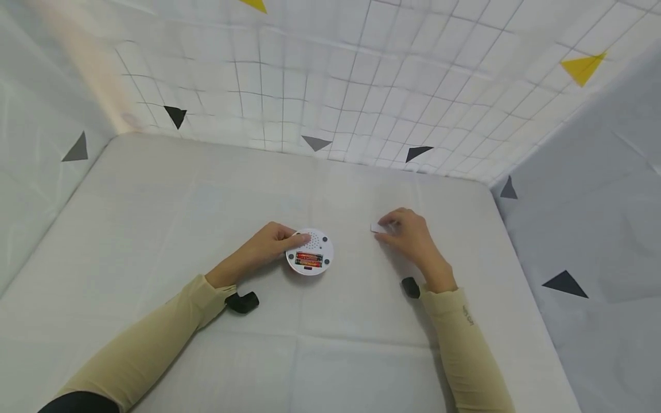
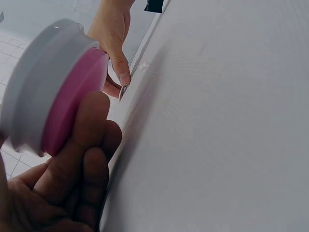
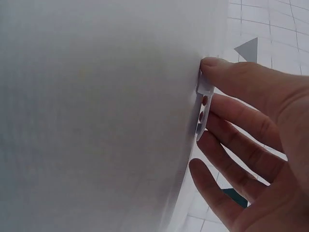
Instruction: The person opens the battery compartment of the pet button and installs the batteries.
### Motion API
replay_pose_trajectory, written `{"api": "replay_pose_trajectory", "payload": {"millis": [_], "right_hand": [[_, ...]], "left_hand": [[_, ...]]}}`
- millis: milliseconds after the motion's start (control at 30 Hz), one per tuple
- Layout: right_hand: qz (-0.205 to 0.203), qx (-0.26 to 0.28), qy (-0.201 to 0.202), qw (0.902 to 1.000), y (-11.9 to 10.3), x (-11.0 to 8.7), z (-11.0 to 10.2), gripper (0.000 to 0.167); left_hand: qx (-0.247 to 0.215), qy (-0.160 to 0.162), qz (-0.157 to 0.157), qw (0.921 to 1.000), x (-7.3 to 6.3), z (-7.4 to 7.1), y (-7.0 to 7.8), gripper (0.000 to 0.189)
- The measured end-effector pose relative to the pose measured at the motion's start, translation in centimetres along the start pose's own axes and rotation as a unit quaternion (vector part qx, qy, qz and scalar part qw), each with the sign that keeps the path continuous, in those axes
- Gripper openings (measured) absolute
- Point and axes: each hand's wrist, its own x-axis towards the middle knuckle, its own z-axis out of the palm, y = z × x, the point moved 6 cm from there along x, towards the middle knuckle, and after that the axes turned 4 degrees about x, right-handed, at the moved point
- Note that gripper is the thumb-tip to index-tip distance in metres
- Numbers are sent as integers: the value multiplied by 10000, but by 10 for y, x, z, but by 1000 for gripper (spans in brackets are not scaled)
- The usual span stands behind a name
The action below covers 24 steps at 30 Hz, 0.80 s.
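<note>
My left hand [image 1: 268, 244] grips a round white battery-powered device [image 1: 324, 253] by its left edge, thumb on top. Its underside faces up, with speaker holes, small dark feet and two red batteries [image 1: 308, 260] in an uncovered slot. The left wrist view shows the pink face [image 2: 75, 104] of the device turned down, fingers beneath it. To the right, my right hand [image 1: 413, 235] pinches a small white battery cover [image 3: 205, 87] between thumb and fingers, close over the table. Cutouts show along the cover in the right wrist view.
A white sheet covers the table [image 1: 206, 355]. Behind it rises a white wall with a grid [image 1: 330, 86] and dark and yellow triangles. Grey sheeting [image 1: 594, 229] stands on the right, pale sheeting [image 1: 36, 172] on the left. Black wrist mounts [image 1: 242, 302] sit by both cuffs.
</note>
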Motion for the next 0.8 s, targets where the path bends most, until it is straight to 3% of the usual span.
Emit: {"api": "replay_pose_trajectory", "payload": {"millis": [200,800], "right_hand": [[52,401,-81,9991,-12,-5,2,29],[-1016,659,10,9926,-71,-15,-4,29]], "left_hand": [[-31,-8,-70,10000,-1,0,0,40],[-110,-4,45,9999,-1,-2,0,38]]}}
